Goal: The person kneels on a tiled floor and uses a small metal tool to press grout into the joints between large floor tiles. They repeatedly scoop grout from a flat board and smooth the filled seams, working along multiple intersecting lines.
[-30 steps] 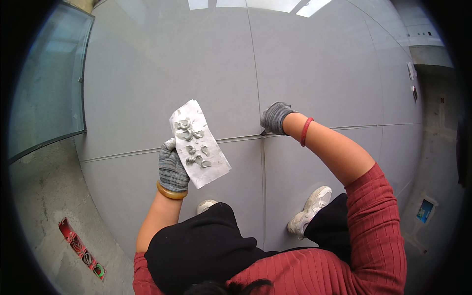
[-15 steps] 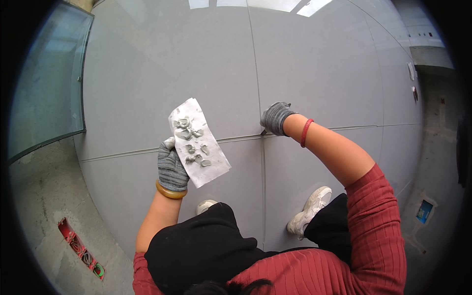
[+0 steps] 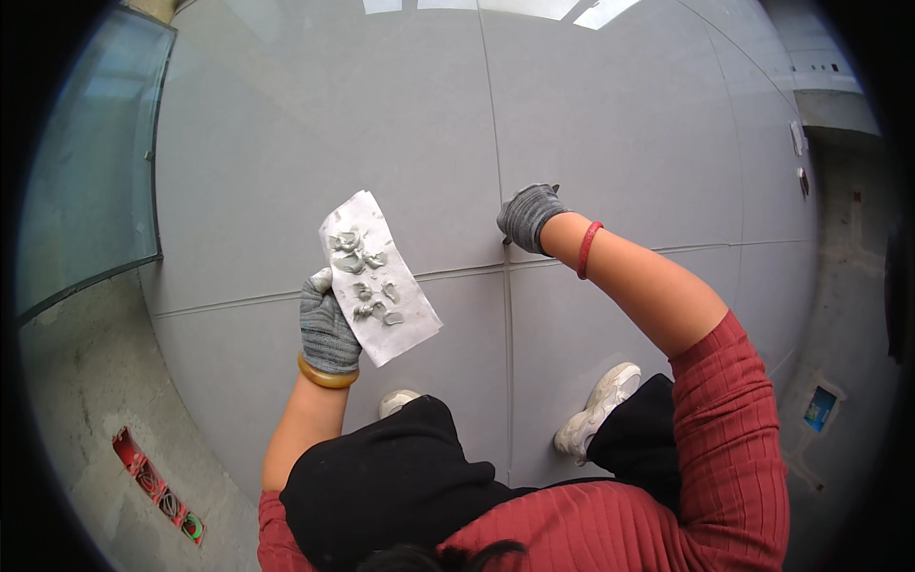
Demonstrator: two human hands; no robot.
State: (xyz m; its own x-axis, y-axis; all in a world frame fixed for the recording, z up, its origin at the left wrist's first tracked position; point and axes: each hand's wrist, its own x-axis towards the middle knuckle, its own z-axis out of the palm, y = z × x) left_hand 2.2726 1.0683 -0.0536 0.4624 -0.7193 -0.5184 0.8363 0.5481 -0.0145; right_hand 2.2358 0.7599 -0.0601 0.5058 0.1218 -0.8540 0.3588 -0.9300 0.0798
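Note:
My left hand (image 3: 327, 327), in a grey knit glove, grips a folded sheet of white paper (image 3: 401, 303) by its left edge. Several blobs of grey-green paste (image 3: 351, 250) are smeared over the paper's upper face. In a matching glove, my right hand (image 3: 530, 217) is closed round a slim dark tool (image 3: 506, 240). Only the tool's two ends peek out of the fist; its kind cannot be made out. Its lower end is at the seam (image 3: 508, 315) between the large grey tiles (image 3: 610, 114), close to where two seams cross.
A glass panel (image 3: 95, 162) with a dark frame stands at the left. Below it, a bare concrete wall (image 3: 86, 372) has a red box with wires (image 3: 157, 484). My white shoes (image 3: 599, 410) are on the tiles. At the right rim, a blue box (image 3: 820, 409) sits in another wall.
My right hand has shifted slightly up and to the left, with the tool's lower end at the seam crossing. The paper in my left hand has moved a little left.

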